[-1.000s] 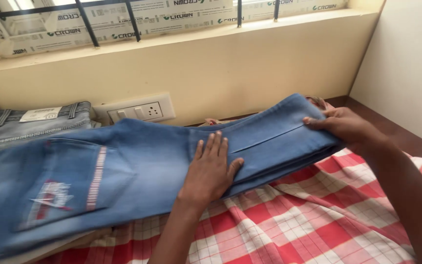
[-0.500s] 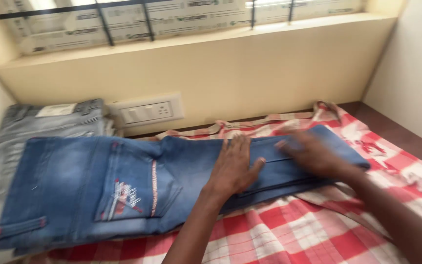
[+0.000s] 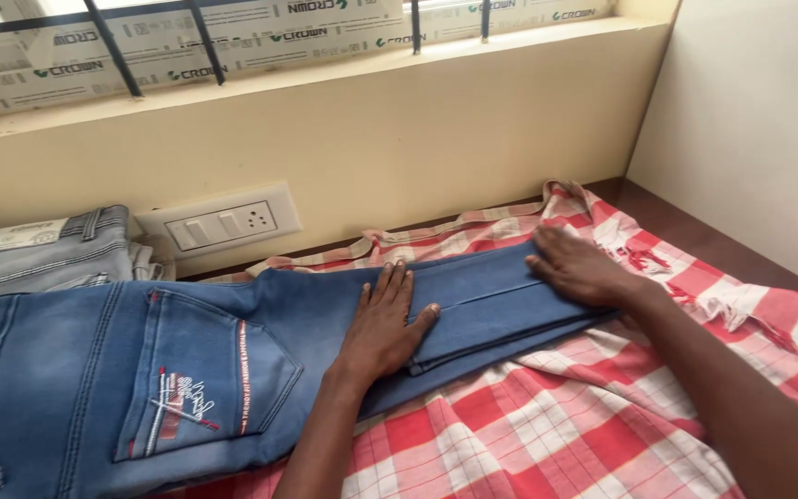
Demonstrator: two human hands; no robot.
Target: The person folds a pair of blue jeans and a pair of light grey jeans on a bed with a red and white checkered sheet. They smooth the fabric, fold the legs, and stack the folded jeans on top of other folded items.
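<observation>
The blue jeans (image 3: pixel 187 370) lie flat across the red and white checked cloth (image 3: pixel 547 434), folded lengthwise so one leg rests on top of the other, the waist end towards my left and the leg ends towards my right. The back pocket (image 3: pixel 200 383) faces up, with stitched decoration and a pale stripe down its edge.

My left hand (image 3: pixel 382 323) presses flat on the folded legs about halfway along, fingers (image 3: pixel 390 282) spread and straight, thumb out to the side; it holds nothing, only the palm bearing down on the denim. My right hand (image 3: pixel 579 268) lies flat on the far end of the legs near the hems, fingers extended and close together, also gripping nothing.

The checked cloth runs out from under the jeans, with a bunched, frayed edge by the white wall (image 3: pixel 750 129) on my right. Beyond the jeans, at my left, a folded pair of grey jeans (image 3: pixel 43 254) sits against the cream wall (image 3: pixel 399 139). Just beside it a white switch plate (image 3: pixel 222 220) is set into that wall. Above runs a ledge with dark window bars (image 3: pixel 113 42).
</observation>
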